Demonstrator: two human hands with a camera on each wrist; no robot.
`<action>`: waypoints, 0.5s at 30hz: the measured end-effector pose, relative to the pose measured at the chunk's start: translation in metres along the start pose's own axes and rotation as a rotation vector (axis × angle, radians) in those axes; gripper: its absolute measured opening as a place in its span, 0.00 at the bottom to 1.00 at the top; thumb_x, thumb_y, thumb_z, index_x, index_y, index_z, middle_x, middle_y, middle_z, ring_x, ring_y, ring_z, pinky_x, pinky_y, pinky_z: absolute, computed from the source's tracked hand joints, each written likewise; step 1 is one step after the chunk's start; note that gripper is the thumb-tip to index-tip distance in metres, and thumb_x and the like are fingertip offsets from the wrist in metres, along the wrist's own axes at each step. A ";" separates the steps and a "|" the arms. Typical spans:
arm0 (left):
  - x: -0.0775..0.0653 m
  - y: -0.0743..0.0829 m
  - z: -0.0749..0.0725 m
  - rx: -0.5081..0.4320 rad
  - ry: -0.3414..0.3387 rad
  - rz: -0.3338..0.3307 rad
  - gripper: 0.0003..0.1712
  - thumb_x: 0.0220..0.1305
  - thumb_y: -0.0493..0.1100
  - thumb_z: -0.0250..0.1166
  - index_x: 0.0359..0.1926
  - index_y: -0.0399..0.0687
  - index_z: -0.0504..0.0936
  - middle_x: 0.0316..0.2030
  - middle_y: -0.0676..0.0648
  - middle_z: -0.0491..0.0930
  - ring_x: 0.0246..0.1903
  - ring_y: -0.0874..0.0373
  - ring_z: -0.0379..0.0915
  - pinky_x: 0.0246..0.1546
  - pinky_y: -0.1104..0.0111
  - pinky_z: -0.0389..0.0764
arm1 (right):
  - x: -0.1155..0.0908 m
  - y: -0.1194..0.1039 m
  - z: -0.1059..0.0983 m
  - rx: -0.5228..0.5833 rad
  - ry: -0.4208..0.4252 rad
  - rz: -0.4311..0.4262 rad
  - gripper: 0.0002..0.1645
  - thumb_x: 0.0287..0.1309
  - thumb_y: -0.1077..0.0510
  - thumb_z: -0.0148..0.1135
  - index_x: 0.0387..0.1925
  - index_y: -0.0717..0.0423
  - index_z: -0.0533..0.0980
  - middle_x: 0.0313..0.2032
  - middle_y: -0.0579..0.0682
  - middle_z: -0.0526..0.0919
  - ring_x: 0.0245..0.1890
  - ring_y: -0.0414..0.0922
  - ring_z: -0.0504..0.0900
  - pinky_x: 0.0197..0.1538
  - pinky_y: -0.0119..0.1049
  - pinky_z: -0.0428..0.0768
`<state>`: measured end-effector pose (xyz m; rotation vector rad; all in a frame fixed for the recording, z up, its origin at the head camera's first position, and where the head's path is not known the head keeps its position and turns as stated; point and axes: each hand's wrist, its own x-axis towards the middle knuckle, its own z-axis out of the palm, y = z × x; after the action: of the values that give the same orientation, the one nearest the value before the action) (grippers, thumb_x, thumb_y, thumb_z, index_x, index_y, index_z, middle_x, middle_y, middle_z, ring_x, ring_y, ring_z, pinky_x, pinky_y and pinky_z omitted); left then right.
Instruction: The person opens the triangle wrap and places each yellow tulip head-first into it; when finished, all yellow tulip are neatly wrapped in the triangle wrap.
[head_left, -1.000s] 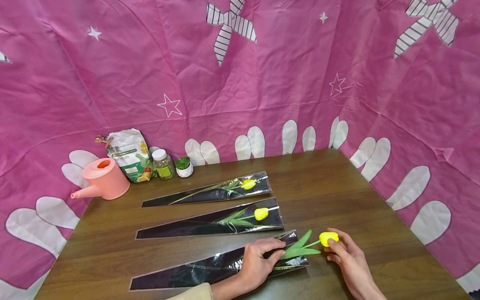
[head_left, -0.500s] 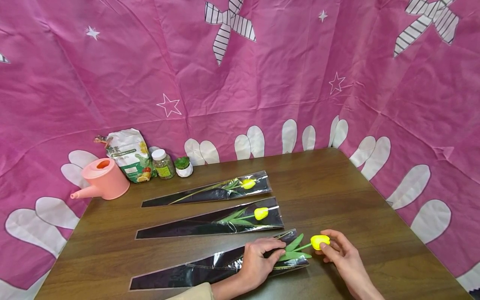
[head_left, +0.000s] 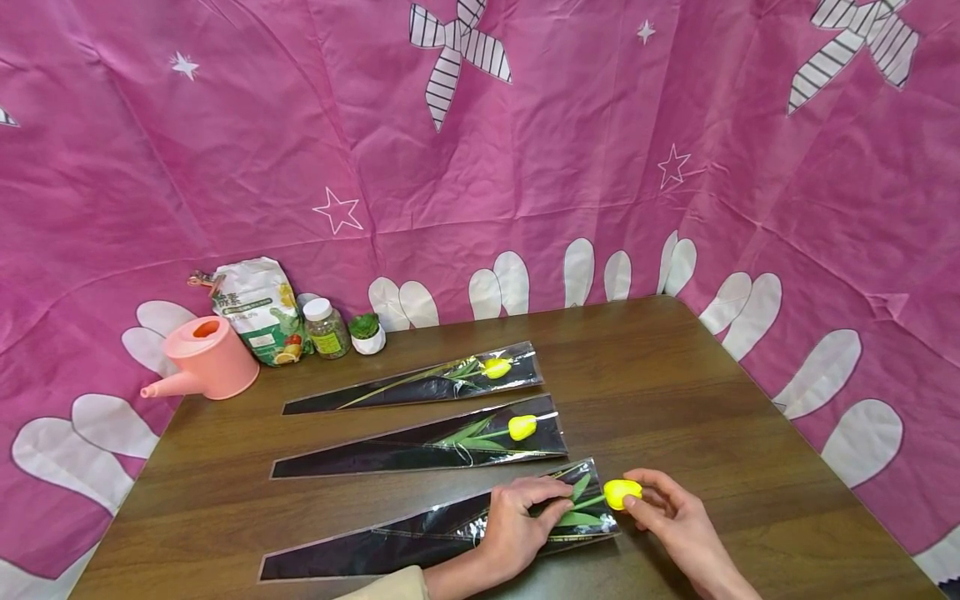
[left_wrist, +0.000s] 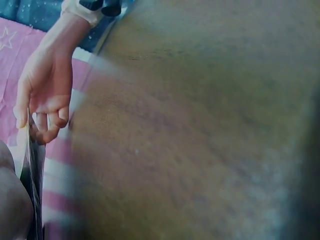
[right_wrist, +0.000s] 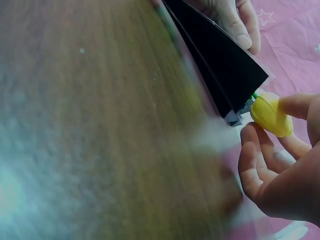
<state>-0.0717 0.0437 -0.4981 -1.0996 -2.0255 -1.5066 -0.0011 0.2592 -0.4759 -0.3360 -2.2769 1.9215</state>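
Observation:
My right hand (head_left: 678,525) pinches the yellow head of a tulip (head_left: 622,494) between thumb and fingers. The tulip's stem and green leaves lie within a black, clear-fronted flower sleeve (head_left: 360,546), while the bloom sticks out past its wide end. Near that opening my left hand (head_left: 517,523) grips the sleeve, thumb and index finger across the leaves. From the right wrist view, the black back of the sleeve (right_wrist: 220,55) tapers away from the yellow bloom (right_wrist: 272,115). Part of the stem is hidden behind my left hand.
Two more sleeves, each with a yellow tulip, lie behind: a middle sleeve (head_left: 330,458) and a far sleeve (head_left: 405,387). Along the table's back left stand a pink watering can (head_left: 217,362), a white bag (head_left: 258,308), a lidded jar (head_left: 327,333) and a small potted plant (head_left: 367,335).
My right hand has moved left with the tulip, and its leaves have slid from outside the opening into the sleeve. The left hand has stayed in place.

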 end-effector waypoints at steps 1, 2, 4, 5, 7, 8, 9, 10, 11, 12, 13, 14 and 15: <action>0.000 0.000 0.000 -0.004 -0.004 -0.006 0.12 0.49 0.31 0.78 0.37 0.45 0.91 0.36 0.53 0.88 0.42 0.63 0.84 0.47 0.72 0.80 | 0.000 0.000 0.000 -0.007 -0.001 0.000 0.20 0.62 0.66 0.66 0.55 0.66 0.76 0.42 0.57 0.84 0.36 0.43 0.83 0.36 0.35 0.81; 0.000 0.001 0.000 -0.012 -0.008 -0.019 0.12 0.50 0.31 0.78 0.37 0.45 0.91 0.36 0.53 0.88 0.42 0.63 0.84 0.48 0.72 0.80 | 0.000 0.000 0.001 -0.014 0.000 0.005 0.20 0.61 0.66 0.67 0.54 0.65 0.77 0.42 0.56 0.84 0.36 0.42 0.82 0.36 0.34 0.81; 0.000 0.001 0.000 -0.023 -0.012 -0.029 0.11 0.50 0.31 0.78 0.37 0.44 0.91 0.36 0.53 0.88 0.43 0.63 0.84 0.48 0.72 0.80 | 0.000 0.001 0.001 -0.030 -0.002 0.013 0.20 0.61 0.65 0.68 0.54 0.65 0.78 0.43 0.55 0.83 0.37 0.42 0.81 0.37 0.33 0.81; 0.000 0.001 0.001 -0.023 -0.010 -0.023 0.12 0.50 0.31 0.78 0.37 0.44 0.91 0.36 0.53 0.88 0.43 0.62 0.84 0.48 0.71 0.80 | 0.000 0.001 0.002 -0.037 -0.006 0.016 0.20 0.61 0.65 0.68 0.54 0.65 0.78 0.43 0.55 0.83 0.37 0.41 0.81 0.37 0.32 0.80; 0.000 0.001 0.001 -0.019 -0.006 -0.010 0.12 0.49 0.30 0.78 0.36 0.44 0.91 0.36 0.52 0.88 0.42 0.62 0.84 0.48 0.71 0.80 | -0.001 0.000 0.002 -0.041 -0.008 0.016 0.20 0.60 0.65 0.69 0.54 0.65 0.79 0.43 0.55 0.83 0.37 0.41 0.81 0.38 0.31 0.80; 0.000 0.001 0.001 -0.019 -0.004 -0.007 0.12 0.48 0.30 0.78 0.36 0.44 0.91 0.36 0.53 0.88 0.42 0.61 0.84 0.48 0.71 0.80 | -0.001 0.000 0.003 -0.041 -0.010 0.011 0.20 0.60 0.65 0.69 0.54 0.65 0.79 0.42 0.55 0.84 0.37 0.41 0.81 0.39 0.31 0.80; 0.000 0.001 0.001 -0.017 -0.002 0.001 0.12 0.48 0.30 0.78 0.36 0.44 0.91 0.36 0.53 0.88 0.42 0.61 0.84 0.48 0.70 0.80 | -0.001 0.000 0.003 -0.040 -0.014 0.004 0.19 0.60 0.65 0.69 0.53 0.66 0.80 0.42 0.55 0.84 0.37 0.41 0.81 0.38 0.30 0.80; 0.000 0.001 0.002 -0.022 -0.002 0.000 0.12 0.48 0.29 0.78 0.36 0.43 0.91 0.36 0.53 0.88 0.42 0.61 0.84 0.48 0.70 0.80 | -0.002 0.000 0.004 -0.038 -0.016 -0.008 0.19 0.60 0.66 0.68 0.53 0.66 0.80 0.42 0.55 0.84 0.36 0.41 0.82 0.38 0.30 0.80; 0.000 0.001 0.002 -0.024 0.000 0.001 0.12 0.48 0.29 0.78 0.36 0.43 0.91 0.36 0.53 0.88 0.41 0.60 0.84 0.48 0.71 0.80 | -0.002 0.000 0.004 -0.038 -0.019 -0.019 0.19 0.60 0.66 0.68 0.53 0.67 0.80 0.42 0.55 0.84 0.36 0.41 0.82 0.38 0.30 0.81; 0.000 0.001 0.002 -0.023 0.001 0.003 0.13 0.48 0.29 0.78 0.36 0.44 0.91 0.36 0.53 0.88 0.41 0.61 0.84 0.48 0.71 0.80 | -0.002 0.000 0.005 -0.036 -0.019 -0.028 0.19 0.59 0.67 0.68 0.52 0.67 0.80 0.41 0.55 0.84 0.36 0.41 0.82 0.37 0.31 0.81; 0.001 0.001 0.002 -0.020 0.002 0.009 0.13 0.48 0.29 0.78 0.36 0.43 0.91 0.36 0.53 0.88 0.41 0.61 0.84 0.48 0.71 0.80 | -0.002 0.000 0.005 -0.039 -0.022 -0.036 0.19 0.59 0.67 0.68 0.52 0.67 0.80 0.41 0.55 0.84 0.35 0.40 0.82 0.36 0.31 0.81; 0.001 0.002 0.002 -0.024 0.002 0.006 0.12 0.48 0.29 0.78 0.36 0.43 0.91 0.36 0.53 0.88 0.41 0.61 0.84 0.48 0.71 0.80 | -0.002 -0.001 0.005 -0.038 -0.024 -0.035 0.18 0.59 0.67 0.68 0.52 0.68 0.80 0.41 0.55 0.84 0.35 0.40 0.82 0.35 0.31 0.81; 0.001 0.002 0.002 -0.021 0.003 0.010 0.13 0.48 0.29 0.78 0.36 0.43 0.91 0.36 0.53 0.88 0.41 0.61 0.84 0.47 0.71 0.80 | -0.002 -0.001 0.005 -0.038 -0.027 -0.030 0.18 0.60 0.67 0.68 0.52 0.68 0.80 0.41 0.56 0.84 0.35 0.41 0.82 0.35 0.32 0.81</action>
<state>-0.0708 0.0456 -0.4970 -1.1128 -2.0037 -1.5268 -0.0010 0.2535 -0.4754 -0.2798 -2.3242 1.8823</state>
